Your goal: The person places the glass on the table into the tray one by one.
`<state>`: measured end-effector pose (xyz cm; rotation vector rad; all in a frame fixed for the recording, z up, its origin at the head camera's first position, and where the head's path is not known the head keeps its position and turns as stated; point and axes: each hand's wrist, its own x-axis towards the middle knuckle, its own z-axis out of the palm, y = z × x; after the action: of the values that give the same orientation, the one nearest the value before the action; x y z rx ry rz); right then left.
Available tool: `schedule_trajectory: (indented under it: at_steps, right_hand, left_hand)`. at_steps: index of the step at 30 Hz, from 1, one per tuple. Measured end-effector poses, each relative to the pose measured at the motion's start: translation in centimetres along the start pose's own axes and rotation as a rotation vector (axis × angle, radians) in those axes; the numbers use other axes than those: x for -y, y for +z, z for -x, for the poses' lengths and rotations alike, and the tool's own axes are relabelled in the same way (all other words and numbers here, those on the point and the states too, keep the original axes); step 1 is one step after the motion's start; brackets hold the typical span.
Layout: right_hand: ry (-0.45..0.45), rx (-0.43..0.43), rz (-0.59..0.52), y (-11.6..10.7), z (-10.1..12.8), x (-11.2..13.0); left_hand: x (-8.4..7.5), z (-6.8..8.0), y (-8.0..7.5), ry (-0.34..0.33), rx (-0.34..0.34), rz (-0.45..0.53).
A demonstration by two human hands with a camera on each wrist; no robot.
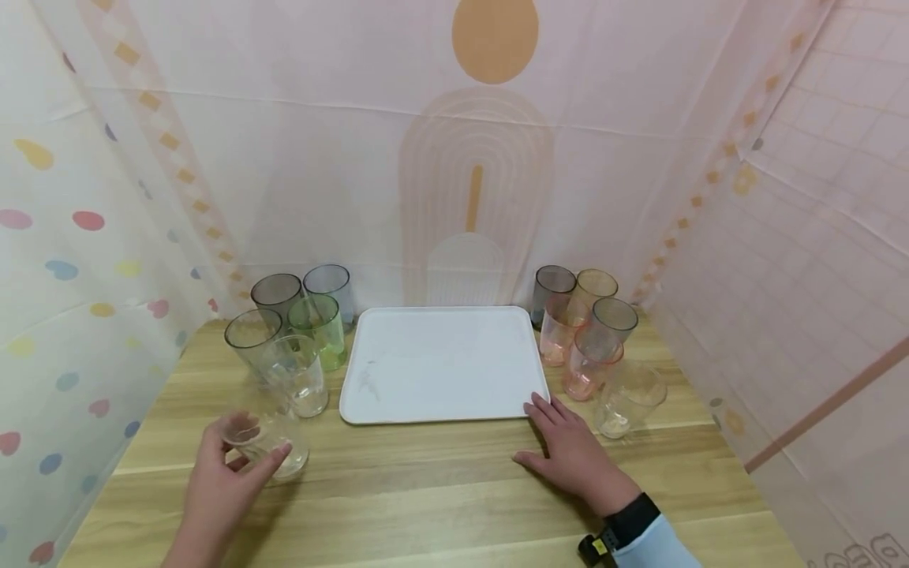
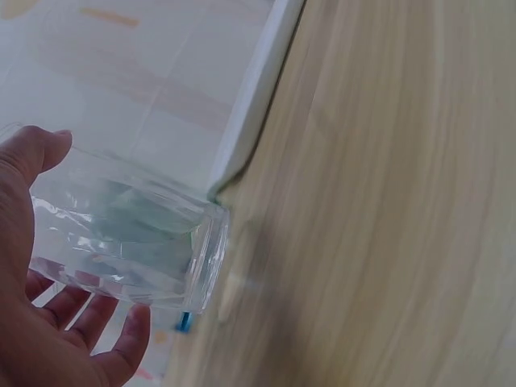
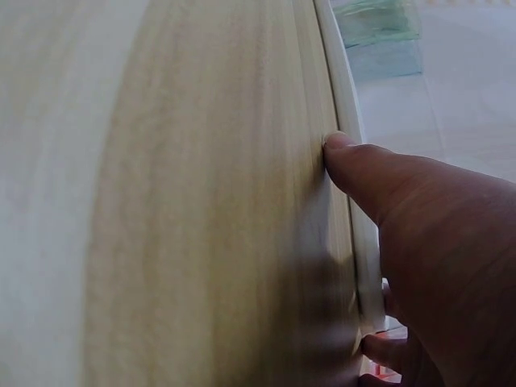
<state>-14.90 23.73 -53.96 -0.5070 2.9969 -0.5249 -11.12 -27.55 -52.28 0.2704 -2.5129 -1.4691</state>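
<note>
My left hand [image 1: 234, 465] grips a clear glass [image 1: 268, 442] standing on the wooden table [image 1: 426, 489] near its front left. In the left wrist view the thumb and fingers of that hand [image 2: 20, 242] wrap around the glass [image 2: 129, 242]. My right hand [image 1: 568, 450] lies flat on the table with straight fingers. Its fingertips touch the front right corner of a white tray [image 1: 440, 315] that sits empty in the middle. The right wrist view shows the right hand [image 3: 435, 242] against the tray's rim [image 3: 343, 97], thumb tip on the wood.
Left of the tray stand several glasses: grey [image 1: 277, 296], green [image 1: 317, 327] and clear [image 1: 297, 375]. Right of it stand several more: grey [image 1: 552, 292], amber [image 1: 596, 288], pink [image 1: 589, 363] and clear [image 1: 628, 398]. Patterned fabric walls close in three sides.
</note>
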Motion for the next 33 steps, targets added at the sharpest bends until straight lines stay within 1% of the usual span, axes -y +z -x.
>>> schedule_trajectory:
  at_steps: [5, 7, 11, 14, 16, 21, 24, 27, 30, 33]
  right_hand:
    - [-0.004, 0.001, 0.0, -0.1, 0.0, -0.1]
    - [-0.004, 0.003, 0.003, -0.1, 0.0, -0.1]
    - [-0.001, 0.004, 0.003, 0.0, -0.1, -0.1]
    - [0.0, 0.009, 0.0, 0.0, -0.2, -0.2]
    - [0.001, 0.016, 0.001, 0.0, -0.2, -0.3]
    - [-0.012, 0.013, 0.0, -0.1, -0.1, -0.3]
    - [-0.026, 0.001, -0.009, -0.1, -0.1, -0.4]
    - [-0.029, 0.003, -0.008, -0.2, -0.1, -0.4]
    - [-0.029, 0.003, -0.016, -0.2, -0.1, -0.4]
    - [-0.029, 0.005, -0.009, -0.2, -0.1, -0.4]
  left_hand:
    - [-1.3, 1.0, 1.6, 0.031, 0.04, -0.011]
    - [-2.0, 1.2, 2.3, 0.034, 0.061, 0.001]
    - [-3.4, 1.0, 3.9, 0.057, 0.1, 0.042]
    - [-4.6, 0.6, 4.9, 0.073, 0.132, 0.064]
    - [-5.5, 0.2, 5.6, 0.071, 0.16, 0.077]
    - [-7.8, -1.3, 7.6, 0.054, 0.21, 0.12]
    - [-8.9, -2.6, 8.8, 0.034, 0.208, 0.139]
    - [-9.4, -4.2, 10.2, 0.025, 0.198, 0.173]
    - [-9.4, -6.0, 11.7, 0.027, 0.179, 0.209]
    - [-9.3, -7.9, 13.1, 0.018, 0.157, 0.199]
